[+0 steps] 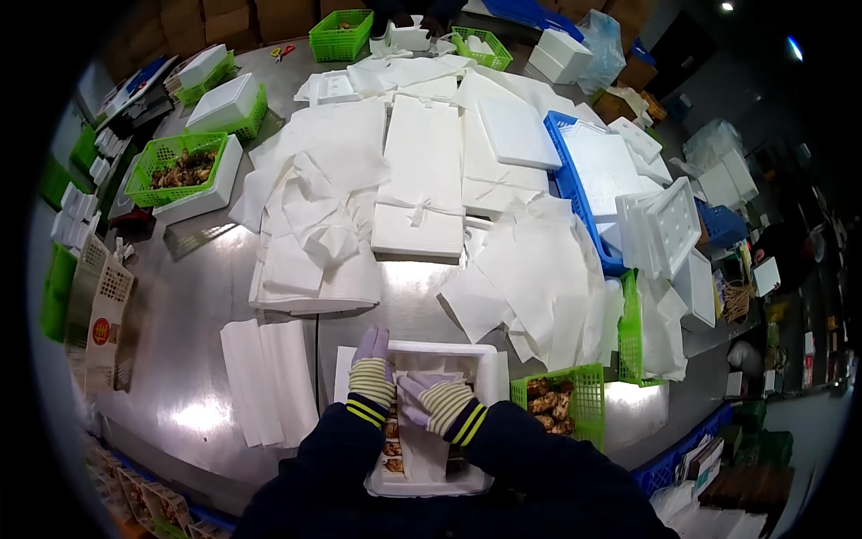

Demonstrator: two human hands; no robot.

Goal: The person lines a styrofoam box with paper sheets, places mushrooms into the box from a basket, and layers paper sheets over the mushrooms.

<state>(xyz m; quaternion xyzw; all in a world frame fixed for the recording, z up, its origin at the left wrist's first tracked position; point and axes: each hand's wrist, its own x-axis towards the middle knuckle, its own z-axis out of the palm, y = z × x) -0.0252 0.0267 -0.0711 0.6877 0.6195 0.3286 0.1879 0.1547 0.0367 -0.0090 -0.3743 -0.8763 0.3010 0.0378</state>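
Observation:
A white foam box [485, 359] sits before me at the table's near edge, with brown-and-white mushrooms [392, 447] in a row along its left side. A white paper sheet [424, 454] lies inside, covering the middle. My left hand [372, 359], in a pale glove with a striped cuff, rests at the box's upper left wall, fingers stretched out away from me. Over the paper, my right hand [435, 400], gloved alike, has its fingers bent and seems to grip the sheet's upper part; its fingertips are partly hidden. Right of the box stands a green basket [588, 404] of mushrooms.
Folded white paper [269, 382] lies to the left. Stacks of white sheets [417, 180] spread over the table's middle, loose sheets [539, 278] to the right. A green basket [180, 166] of mushrooms, a blue crate [584, 193] and foam lids [516, 130] stand farther off. Someone works opposite.

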